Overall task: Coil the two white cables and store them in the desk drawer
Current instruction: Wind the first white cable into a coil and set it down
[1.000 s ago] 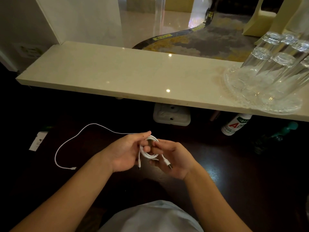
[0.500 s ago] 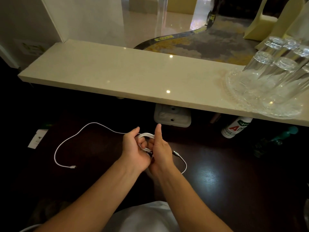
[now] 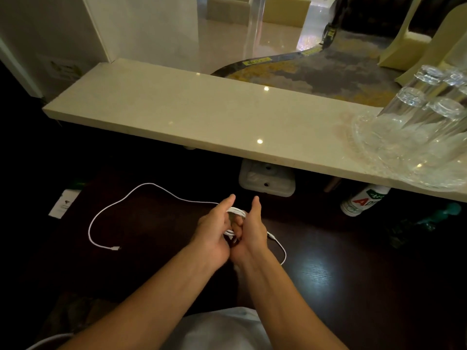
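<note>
left hand [image 3: 214, 231] and right hand [image 3: 249, 232] both closed around the small white cable coil [image 3: 236, 212] between them, above the dark bench [image 3: 341, 274]; loose cable [image 3: 131, 198] trails left across bare bench, a short tail loops right; stone shelf [image 3: 202, 117] edge overhangs just beyond.

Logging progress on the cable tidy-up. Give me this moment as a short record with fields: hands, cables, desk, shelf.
left hand: closed on the coiled cable
right hand: also gripping the coil, thumb up
coil tail: loops out to the right of the hands
loose cable: lies uncoiled on the dark desk, plug end nearest the person
shelf: pale stone, with a glass tray of upturned glasses at its right end
drawer: not visible
</note>
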A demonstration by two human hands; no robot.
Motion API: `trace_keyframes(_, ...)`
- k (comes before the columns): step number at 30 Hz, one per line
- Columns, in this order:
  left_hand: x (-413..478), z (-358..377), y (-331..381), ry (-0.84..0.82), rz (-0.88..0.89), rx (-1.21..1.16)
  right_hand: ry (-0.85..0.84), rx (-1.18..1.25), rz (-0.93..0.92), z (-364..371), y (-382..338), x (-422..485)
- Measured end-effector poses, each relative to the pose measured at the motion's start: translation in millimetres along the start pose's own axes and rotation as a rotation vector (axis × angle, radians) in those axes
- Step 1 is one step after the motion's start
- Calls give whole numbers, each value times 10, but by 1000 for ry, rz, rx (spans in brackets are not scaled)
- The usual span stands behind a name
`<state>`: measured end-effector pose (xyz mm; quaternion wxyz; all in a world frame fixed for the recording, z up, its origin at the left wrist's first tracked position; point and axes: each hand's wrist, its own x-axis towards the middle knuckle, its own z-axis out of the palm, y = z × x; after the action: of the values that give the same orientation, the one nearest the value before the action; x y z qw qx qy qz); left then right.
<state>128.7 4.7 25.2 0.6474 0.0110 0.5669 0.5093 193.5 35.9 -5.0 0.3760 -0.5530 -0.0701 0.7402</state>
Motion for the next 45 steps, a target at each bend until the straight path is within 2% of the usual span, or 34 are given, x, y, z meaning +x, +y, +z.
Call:
trace_keyframes(3,51,26,-54,95,-47,-162,-6,-29,-33,6,69,17)
trace_keyframes(6,94,0,-79,131,-71,-190,-8,-62,-81,-19,124,64)
trace_keyframes(11,200,-92,-167,115,-114,-155,5,-146,-120,-79,183,164)
trace_keyframes(15,348,-253,-163,55,-122,-124,-87,-171,-7,-215,176,276)
trace_keyframes(23,515,-571,-196,112,-24,253,-144,-575,-62,-376,305,426)
trace_keyframes(27,713,-743,-264,166,-19,336,-205,-654,-31,-414,388,507)
trace_keyframes(31,922,-865,-344,198,14,411,-164,-755,-25,-375,528,680)
trace_keyframes(41,1425,-1093,-528,410,52,530,-83,-1085,-107,-398,791,1227)
trace_keyframes(45,1488,-1166,-467,469,49,703,-102,-1205,-143,-322,664,1128)
